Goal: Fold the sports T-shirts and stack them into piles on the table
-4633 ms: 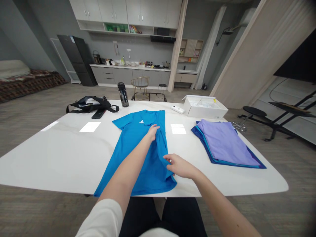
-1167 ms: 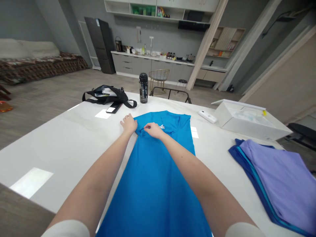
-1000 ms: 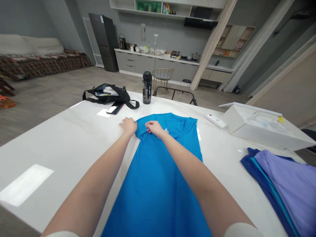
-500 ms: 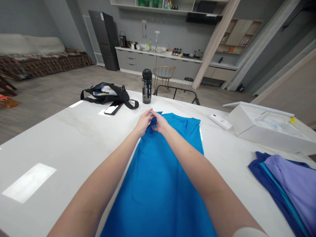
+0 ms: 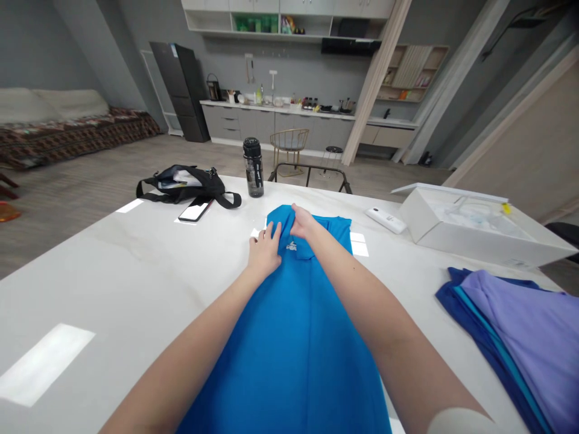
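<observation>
A bright blue shirt point(image 5: 294, 337) lies lengthwise on the white table point(image 5: 113, 271), its sides folded in to a narrow strip, collar end away from me. My left hand point(image 5: 265, 252) lies flat with fingers spread on the shirt's upper left part. My right hand point(image 5: 302, 222) is closed on the folded-over sleeve near the collar, just above the small white logo.
A stack of folded shirts, purple on top point(image 5: 520, 337), lies at the right. Behind it stands an open white box point(image 5: 474, 226), with a white remote point(image 5: 386, 220) beside it. A black bottle point(image 5: 254, 176), black bag point(image 5: 185, 184) and phone point(image 5: 193, 211) sit at the far left.
The left sleeve has been folded over onto the shirt's middle. Both hands moved right from the left shoulder; the left hand now lies flat on the fold.
</observation>
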`<state>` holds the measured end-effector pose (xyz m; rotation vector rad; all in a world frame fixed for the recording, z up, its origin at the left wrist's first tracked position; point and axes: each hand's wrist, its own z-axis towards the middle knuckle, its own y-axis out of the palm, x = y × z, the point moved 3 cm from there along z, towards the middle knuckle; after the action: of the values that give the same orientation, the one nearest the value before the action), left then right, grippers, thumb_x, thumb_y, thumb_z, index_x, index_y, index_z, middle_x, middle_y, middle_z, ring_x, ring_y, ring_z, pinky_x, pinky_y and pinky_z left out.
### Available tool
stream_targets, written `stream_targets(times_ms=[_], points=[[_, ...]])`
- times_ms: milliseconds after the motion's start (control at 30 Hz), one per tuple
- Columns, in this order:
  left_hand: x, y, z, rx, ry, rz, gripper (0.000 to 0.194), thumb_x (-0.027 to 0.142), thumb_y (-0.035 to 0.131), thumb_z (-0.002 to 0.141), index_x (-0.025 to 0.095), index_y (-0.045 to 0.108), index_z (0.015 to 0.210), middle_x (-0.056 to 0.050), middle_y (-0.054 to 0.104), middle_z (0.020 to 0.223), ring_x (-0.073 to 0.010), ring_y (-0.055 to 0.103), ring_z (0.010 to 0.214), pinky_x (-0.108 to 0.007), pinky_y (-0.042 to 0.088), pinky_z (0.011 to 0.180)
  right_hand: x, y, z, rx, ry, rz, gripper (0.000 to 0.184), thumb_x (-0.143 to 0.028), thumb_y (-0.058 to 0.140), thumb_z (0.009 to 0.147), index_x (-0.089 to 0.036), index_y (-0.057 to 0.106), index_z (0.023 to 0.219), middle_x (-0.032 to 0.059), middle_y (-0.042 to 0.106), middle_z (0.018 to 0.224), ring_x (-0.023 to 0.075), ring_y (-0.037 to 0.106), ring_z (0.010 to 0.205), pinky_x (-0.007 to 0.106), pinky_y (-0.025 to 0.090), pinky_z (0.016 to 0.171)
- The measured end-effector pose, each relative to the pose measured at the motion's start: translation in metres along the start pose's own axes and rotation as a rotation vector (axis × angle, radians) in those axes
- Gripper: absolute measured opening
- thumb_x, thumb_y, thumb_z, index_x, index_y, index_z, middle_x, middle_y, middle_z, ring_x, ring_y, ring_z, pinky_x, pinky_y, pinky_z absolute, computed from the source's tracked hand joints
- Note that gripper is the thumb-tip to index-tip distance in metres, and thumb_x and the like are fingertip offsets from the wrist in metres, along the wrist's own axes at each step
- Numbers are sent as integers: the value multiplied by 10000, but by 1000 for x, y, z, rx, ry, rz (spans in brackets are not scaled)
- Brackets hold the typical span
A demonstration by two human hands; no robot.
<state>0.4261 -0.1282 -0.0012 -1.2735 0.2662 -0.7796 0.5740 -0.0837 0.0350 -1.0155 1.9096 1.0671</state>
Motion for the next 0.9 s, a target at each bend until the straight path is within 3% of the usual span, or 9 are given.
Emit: stream_targets(times_ms=[67, 167, 267, 433, 567, 667, 767, 900], points=[[8, 1, -1, 33, 22, 39, 930, 90, 561, 816, 273, 160, 1634, -156, 202, 1691, -394, 379, 1433, -600, 367, 1093, -7, 1, -7, -73, 121, 109, 446, -485, 243, 1078, -207, 588, 1034, 16, 654, 761, 189, 646, 686, 382, 583, 760], [16, -6, -3, 121, 12, 77, 877, 41, 432, 862, 287, 122, 1645, -120, 167, 1705, -366, 328, 1481, -612, 345, 1125, -19, -4, -12, -98, 153, 161, 394, -452, 241, 1083, -237, 561, 999, -22, 620, 723, 179, 619, 636, 391, 583, 732], [20, -16, -1, 174, 15, 48, 799, 45, 382, 892, 243, 183, 1640, -133, 267, 1675, -341, 367, 1472, -558, 338, 1161, -29, -11, -14, -131, 149, 139, 378, -448, 251, 1081, -238, 548, 978, -11, 639, 766, 186, 618, 643, 405, 580, 707], [33, -20, 12, 161, 39, -122, 667, 87, 412, 914, 149, 361, 1576, -168, 470, 1559, -322, 489, 1394, -487, 368, 1166, -43, -31, -24, -115, 98, 64, 341, -462, 332, 1066, -226, 540, 934, 2, 638, 746, 182, 612, 645, 381, 579, 691], [57, -7, 26, 151, 31, -319, 524, 254, 418, 1004, 161, 459, 1518, -168, 526, 1512, -309, 507, 1388, -476, 417, 1137, -47, -60, -28, -22, 90, -86, 365, -501, 327, 1061, -234, 530, 919, -8, 621, 693, 172, 600, 614, 364, 584, 668], [82, 7, 31, 127, 53, -385, 488, 360, 400, 1036, 191, 516, 1479, -159, 544, 1500, -315, 507, 1390, -513, 395, 1153, -42, -90, -25, 137, 72, -318, 405, -522, 302, 1058, -234, 530, 889, -12, 583, 618, 174, 580, 571, 364, 578, 631], [106, 20, 31, 45, 73, -355, 496, 375, 380, 1044, 199, 504, 1491, -166, 527, 1514, -336, 488, 1405, -591, 360, 1161, -34, -117, -20, 334, -10, -536, 376, -498, 365, 1042, -230, 540, 844, -17, 538, 566, 175, 557, 540, 341, 551, 595], [128, 37, 24, -126, 63, -224, 523, 400, 333, 1052, 207, 464, 1521, -156, 482, 1554, -326, 442, 1443, -615, 327, 1176, -16, -144, -20, 481, -127, -687, 254, -358, 583, 945, -216, 571, 735, -14, 519, 569, 190, 574, 612, 302, 496, 632]])
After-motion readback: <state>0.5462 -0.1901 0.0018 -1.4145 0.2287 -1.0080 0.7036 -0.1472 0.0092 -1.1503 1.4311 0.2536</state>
